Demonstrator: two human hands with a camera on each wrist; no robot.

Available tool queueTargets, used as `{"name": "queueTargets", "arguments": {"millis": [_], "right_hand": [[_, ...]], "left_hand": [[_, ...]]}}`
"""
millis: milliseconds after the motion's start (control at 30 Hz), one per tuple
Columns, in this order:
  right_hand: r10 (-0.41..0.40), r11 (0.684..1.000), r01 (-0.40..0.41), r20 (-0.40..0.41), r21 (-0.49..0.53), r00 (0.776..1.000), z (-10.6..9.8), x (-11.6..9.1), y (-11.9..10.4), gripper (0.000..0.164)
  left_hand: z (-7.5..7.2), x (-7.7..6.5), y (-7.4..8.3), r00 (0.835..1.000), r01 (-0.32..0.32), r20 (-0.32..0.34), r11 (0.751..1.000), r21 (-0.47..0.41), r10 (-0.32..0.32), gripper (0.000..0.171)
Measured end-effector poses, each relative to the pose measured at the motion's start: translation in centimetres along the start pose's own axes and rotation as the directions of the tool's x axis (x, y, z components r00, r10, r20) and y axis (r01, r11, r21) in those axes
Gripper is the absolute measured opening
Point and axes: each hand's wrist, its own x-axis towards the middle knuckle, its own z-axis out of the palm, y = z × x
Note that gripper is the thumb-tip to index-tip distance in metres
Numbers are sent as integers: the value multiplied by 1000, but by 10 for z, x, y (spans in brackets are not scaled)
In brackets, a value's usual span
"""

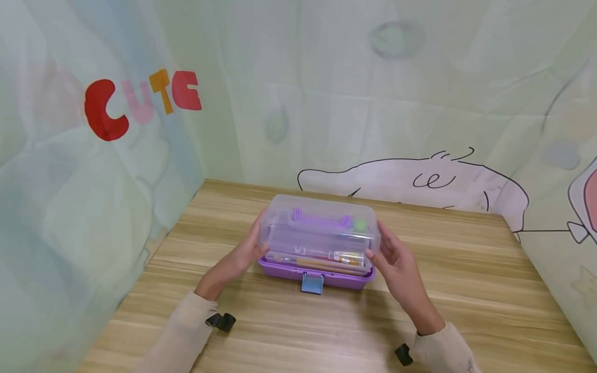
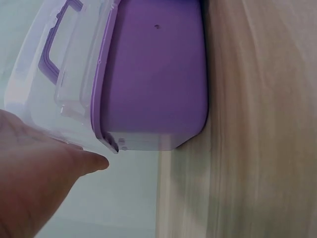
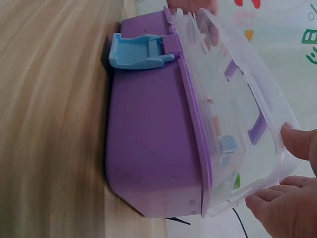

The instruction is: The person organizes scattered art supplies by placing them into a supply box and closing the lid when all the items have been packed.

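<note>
A plastic storage box stands on the table, with a purple base (image 1: 342, 281), a clear lid (image 1: 280, 239) and a purple carrying handle (image 1: 322, 221) on top. At its front the blue latch (image 1: 312, 284) hangs unfastened. My left hand (image 1: 242, 254) holds the lid's left end, thumb at the front corner. On the opposite end my right hand (image 1: 400, 265) grips the lid, its thumb (image 3: 299, 141) and fingers spread around the clear side. The lid's front edge stands a little above the base. Brush-like sticks (image 1: 322, 265) and a yellow-labelled item (image 1: 351, 258) show inside.
The wood-grain table (image 1: 298, 331) extends around the box. Printed cloth walls (image 1: 261, 103) rise behind and at both sides of it. A small black device (image 1: 223, 322) sits at the left cuff and another (image 1: 403, 355) at the right cuff.
</note>
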Motion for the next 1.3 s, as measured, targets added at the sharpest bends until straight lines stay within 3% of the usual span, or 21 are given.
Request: {"name": "queueTargets", "arguments": {"millis": [467,767,1067,1200,1267,1300], "right_hand": [[-32,997,34,20,-67,999,4,-17,16,76],[-51,999,51,5,15,999,9,-23,24,79],[-115,991,113,-19,-68,993,13,-26,29,80],[-210,949,200,-16,-245,977,13,-26,29,81],[-292,887,268,-6,-377,957,14,-25,30,85],[-346,840,313,8,-444,938,14,-24,30,87]], "left_hand": [[10,-17,-12,1000,26,19,996,-90,-25,89],[16,-23,-12,997,74,-2,992,-103,-75,84],[20,-25,-13,992,110,-54,990,-90,-115,85],[23,-23,-11,974,193,-121,981,4,-191,94],[23,-21,-11,960,241,-160,969,57,-229,99],[24,-19,-11,954,260,-178,962,80,-242,101]]}}
